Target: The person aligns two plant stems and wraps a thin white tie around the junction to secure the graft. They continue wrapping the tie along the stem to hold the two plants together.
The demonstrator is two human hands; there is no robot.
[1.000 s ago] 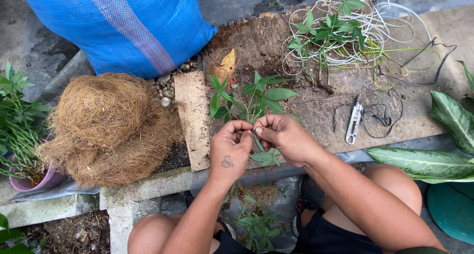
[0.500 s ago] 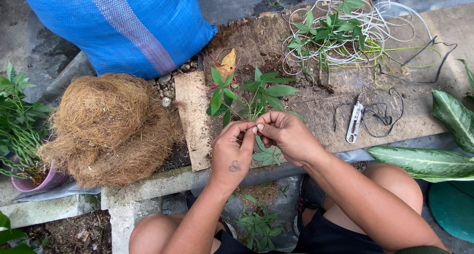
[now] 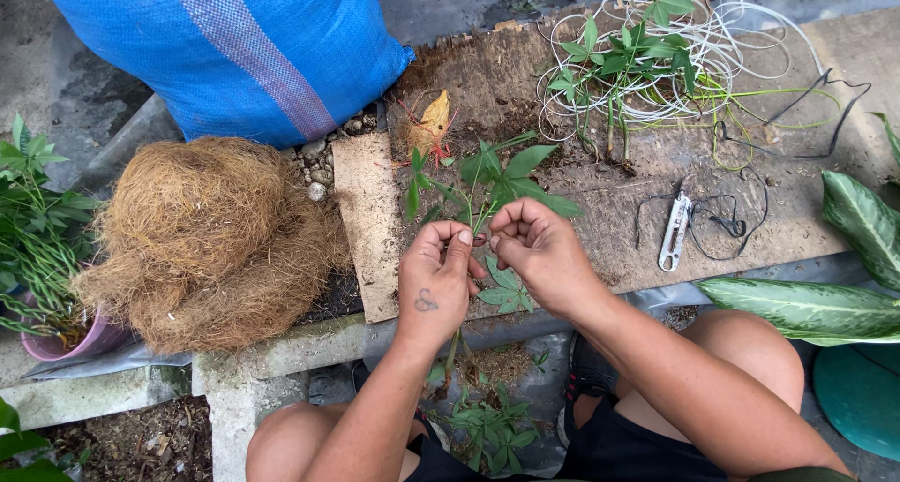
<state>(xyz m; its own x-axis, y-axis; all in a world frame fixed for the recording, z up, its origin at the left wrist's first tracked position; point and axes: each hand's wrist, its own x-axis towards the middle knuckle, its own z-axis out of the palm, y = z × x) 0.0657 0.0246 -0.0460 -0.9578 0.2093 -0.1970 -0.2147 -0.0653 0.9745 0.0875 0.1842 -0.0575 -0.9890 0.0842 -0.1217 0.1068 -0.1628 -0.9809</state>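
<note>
Biggest thing in view is the blue woven sack (image 3: 234,51) at the top, with the big mound of brown coconut fibre (image 3: 211,238) below it on the left. Right of the fibre sits a worn wooden board (image 3: 619,210) across the concrete ledge (image 3: 272,360). At its far end there's a coil of white cord (image 3: 741,41) with green cuttings (image 3: 619,65) lying in it. A small metal snipper (image 3: 674,233) rests on the board among thin black wires (image 3: 722,224).

The small leafy cutting (image 3: 502,177) is right in the middle, above the board. Both hands are closed on its stem: the left hand (image 3: 436,290) pinches it from the left, and the right hand (image 3: 539,257) has its fingertips bunched on it from the right, knuckles nearly touching.

If you're working a stem this thin, I'd say keep the pinch light and close together like this, so the stem doesn't kink, and let the leaves hang free above the fingers rather than crushing them.

Versus half a second back: barely anything changes. The hands sit in about the same spot, same grip, the cutting's leaves maybe tilted a touch differently. Snipper, cord and fibre haven't moved.
</note>
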